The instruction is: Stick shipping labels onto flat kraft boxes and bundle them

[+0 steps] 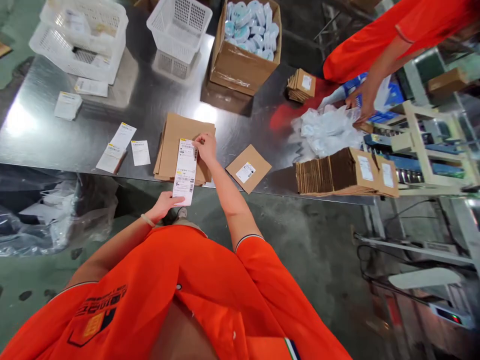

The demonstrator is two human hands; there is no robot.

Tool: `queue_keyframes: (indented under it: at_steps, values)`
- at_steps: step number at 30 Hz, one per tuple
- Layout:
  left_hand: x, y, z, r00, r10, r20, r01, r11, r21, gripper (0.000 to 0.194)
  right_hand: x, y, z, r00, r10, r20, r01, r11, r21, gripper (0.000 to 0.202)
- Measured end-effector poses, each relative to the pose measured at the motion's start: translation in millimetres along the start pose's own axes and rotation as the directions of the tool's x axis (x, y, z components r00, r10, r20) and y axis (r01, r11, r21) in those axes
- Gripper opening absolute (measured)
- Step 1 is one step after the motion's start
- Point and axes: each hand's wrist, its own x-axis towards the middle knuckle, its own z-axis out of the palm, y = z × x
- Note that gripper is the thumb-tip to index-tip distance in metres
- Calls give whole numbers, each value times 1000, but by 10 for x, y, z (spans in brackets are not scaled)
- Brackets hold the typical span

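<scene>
Right now, your left hand grips the lower end of a strip of labels, thumb on top, just beyond the near edge of the surface. Your right hand has its fingers bunched at the strip's upper right edge; you touch it there, but I cannot tell whether you pinch it or only press. The strip lies mostly over a stack of brown mailers, and its lower end reaches past them toward you.

Just to the right of your right forearm, a single mailer with a label on it, the loose mailer, lies turned at an angle. To the left of the stack you have a small slip, with a slip pile beside it. Farther back stand a white basket and a carton filled with wrapped discs; more baskets sit at the far left.

Well to your right, a co-worker's hand is at some clear plastic, behind a row of mailers packed closely together, labels showing at its right end.
</scene>
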Motion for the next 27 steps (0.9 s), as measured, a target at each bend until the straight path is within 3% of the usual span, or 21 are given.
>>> queue_keyframes:
  at_steps: [5, 8, 11, 14, 19, 24, 27]
  values:
    - [65, -350, -335, 999, -31, 36, 21, 970, 243, 65, -16, 144, 113, 1000, -13, -12, 12, 998, -66, 10]
    - [32, -518, -632, 989, 37, 143, -94, 905, 414, 58, -5, 190, 87, 1000, -29, -8, 28, 998, -64, 14]
    - [-4, -539, -832, 965, 95, 243, -197, 878, 437, 59, -4, 190, 71, 999, -44, -4, 44, 997, -67, 18]
    - [-33, -425, -870, 961, 135, 241, -235, 856, 461, 52, -23, 173, 68, 998, -62, 11, 62, 996, -64, 21]
    - [-168, -90, -745, 946, 260, 195, -324, 806, 496, 50, -16, 160, -89, 996, -75, 55, 76, 997, -8, 27]
    - [-334, 330, -605, 910, 412, 43, -364, 746, 557, 72, -65, -33, -353, 992, -126, 1, 125, 992, 25, 25]
    - [-286, 595, -526, 863, 501, -68, -349, 687, 637, 88, -273, -304, -206, 972, -233, 16, 234, 972, -38, 39]
